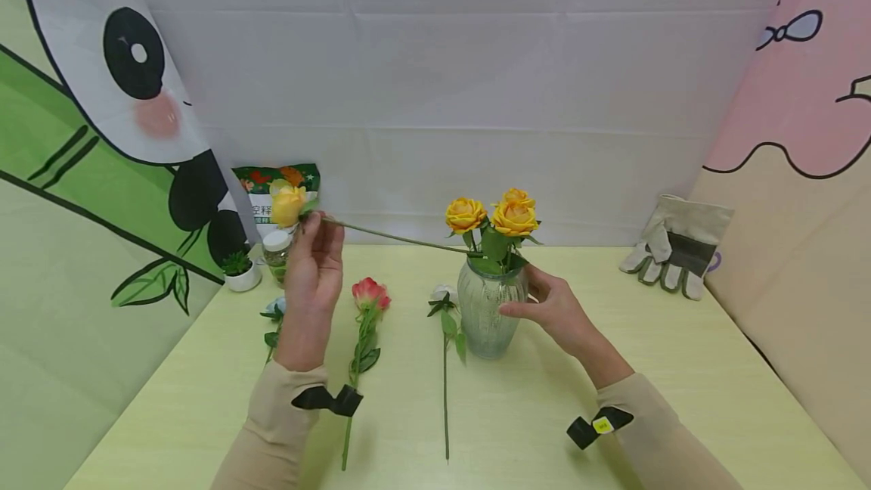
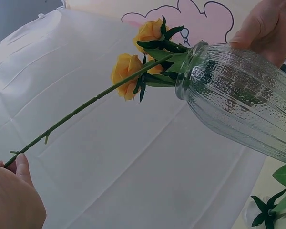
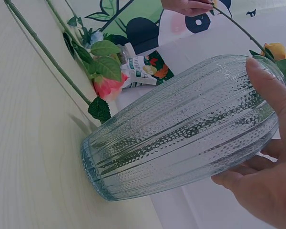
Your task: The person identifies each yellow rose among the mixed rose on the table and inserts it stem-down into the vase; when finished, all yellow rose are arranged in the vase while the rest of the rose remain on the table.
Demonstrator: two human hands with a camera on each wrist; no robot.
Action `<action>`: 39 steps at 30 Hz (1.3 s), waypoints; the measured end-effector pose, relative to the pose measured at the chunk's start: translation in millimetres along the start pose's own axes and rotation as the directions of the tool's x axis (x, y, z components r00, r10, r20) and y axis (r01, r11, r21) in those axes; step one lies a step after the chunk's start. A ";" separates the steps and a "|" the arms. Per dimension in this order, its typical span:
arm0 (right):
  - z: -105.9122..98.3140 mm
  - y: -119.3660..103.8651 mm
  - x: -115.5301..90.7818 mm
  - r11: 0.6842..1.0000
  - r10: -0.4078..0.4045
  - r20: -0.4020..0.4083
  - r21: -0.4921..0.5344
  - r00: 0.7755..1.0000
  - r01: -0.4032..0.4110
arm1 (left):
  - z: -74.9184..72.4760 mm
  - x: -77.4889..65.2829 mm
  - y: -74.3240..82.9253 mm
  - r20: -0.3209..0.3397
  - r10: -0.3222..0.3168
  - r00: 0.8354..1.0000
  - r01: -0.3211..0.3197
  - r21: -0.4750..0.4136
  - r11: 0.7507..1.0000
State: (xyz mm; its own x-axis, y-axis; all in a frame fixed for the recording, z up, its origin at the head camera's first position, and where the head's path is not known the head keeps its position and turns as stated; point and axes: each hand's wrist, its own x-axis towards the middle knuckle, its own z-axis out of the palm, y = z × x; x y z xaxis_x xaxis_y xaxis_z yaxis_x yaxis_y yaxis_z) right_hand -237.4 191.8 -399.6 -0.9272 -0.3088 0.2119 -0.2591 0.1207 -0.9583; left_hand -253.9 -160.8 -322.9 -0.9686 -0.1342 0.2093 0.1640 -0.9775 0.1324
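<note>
My left hand [image 1: 315, 278] pinches the green stem of a yellow rose [image 1: 289, 204] just below its bloom. That stem [image 2: 81, 110] slants across to the mouth of a clear ribbed glass vase [image 1: 486, 320], its cut end at the rim among the leaves. Several orange-yellow roses [image 1: 513, 215] stand in the vase. My right hand [image 1: 559, 310] grips the vase's right side, thumb in front and fingers behind, as the right wrist view shows on the glass [image 3: 181, 129]. The vase's base rests on the table.
On the table [image 1: 544, 429] lie a white rose [image 1: 445, 295], a pink-red rose [image 1: 370, 293] and a blue flower [image 1: 275, 307]. Behind my left hand are a small potted plant [image 1: 241, 272], a lidded jar [image 1: 276, 252] and a green packet [image 1: 261, 181]. Work gloves [image 1: 680, 244] lie back right.
</note>
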 end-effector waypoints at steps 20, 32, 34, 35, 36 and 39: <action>-0.2 -0.1 0.2 1.000 -0.002 -0.004 0.011 1.000 0.002 | 13.1 -7.7 3.3 0.016 0.114 0.993 -0.115 0.062 0.991; -0.7 -0.4 0.9 1.000 -0.009 -0.008 0.004 1.000 0.009 | 18.6 -14.9 -7.7 0.119 0.152 0.981 -0.173 0.193 0.966; -0.8 -0.4 0.7 1.000 -0.006 -0.008 0.004 1.000 0.006 | 17.3 -15.0 -10.7 0.147 0.155 0.977 -0.183 0.204 0.962; -0.8 -0.4 0.5 1.000 -0.004 -0.007 0.005 1.000 0.004 | 16.4 -15.0 -12.2 0.164 0.157 0.974 -0.190 0.211 0.959; -0.8 -0.4 0.4 1.000 -0.003 -0.006 0.007 1.000 0.003 | 15.9 -15.0 -13.9 0.180 0.162 0.970 -0.200 0.218 0.955; -0.6 -0.3 0.0 1.000 -0.001 -0.003 0.009 1.000 0.001 | 14.9 -15.2 -19.4 0.226 0.180 0.957 -0.237 0.262 0.935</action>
State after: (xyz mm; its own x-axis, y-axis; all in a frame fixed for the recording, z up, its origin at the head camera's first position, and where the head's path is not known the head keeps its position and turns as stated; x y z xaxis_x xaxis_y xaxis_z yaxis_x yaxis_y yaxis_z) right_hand -237.5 192.3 -399.1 -0.9278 -0.3061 0.2135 -0.2578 0.1122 -0.9597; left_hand -239.6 -137.4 -314.1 -0.8557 -0.2674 0.4431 0.4323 -0.8400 0.3278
